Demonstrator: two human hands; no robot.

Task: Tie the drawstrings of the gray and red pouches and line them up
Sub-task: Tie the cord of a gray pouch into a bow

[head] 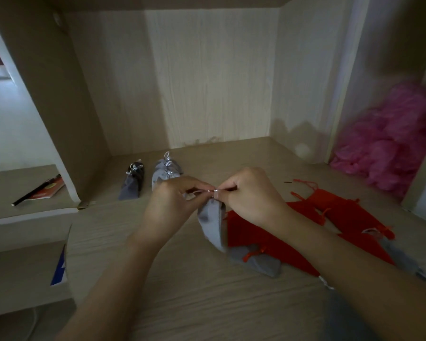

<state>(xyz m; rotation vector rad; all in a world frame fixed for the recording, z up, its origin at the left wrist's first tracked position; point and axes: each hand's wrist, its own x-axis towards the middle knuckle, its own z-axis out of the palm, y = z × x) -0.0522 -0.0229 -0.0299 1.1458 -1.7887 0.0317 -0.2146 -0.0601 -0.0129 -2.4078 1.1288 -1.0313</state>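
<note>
The person holds a light gray soft fabric pouch [212, 225] up over the pale wooden bench [182, 279], between the two hands. The left hand [172, 205] and the right hand [249, 195] meet at the mouth of this pouch. The grip of each hand is pinching the thin silver drawstring [208, 191] between thumb and fingertips, and the other fingers are curled in. The body of the pouch hangs down from the hands, a little tilted.

On the bench, under and to the right of the right forearm, lie several flat red fabric pouches [251, 232] with red cords. They are spread loosely and overlap one another. One more gray pouch [261, 263] lies flat at their near edge, with a red cord across it. If the red cords are knotted, I cannot tell.

Further back, near the back wall of the cabinet, there is a dark gray pouch [132, 183] with a silver bow. Just beside it on the right is a small pile of light gray pouches [164, 173], also with silver bows; its near end is hidden behind the left hand.

In the compartment at the right lies a heap of pink fluffy material [391, 148]. On the lower shelf at the left, a black pencil [35, 191] lies over a red booklet [52, 189].
</note>
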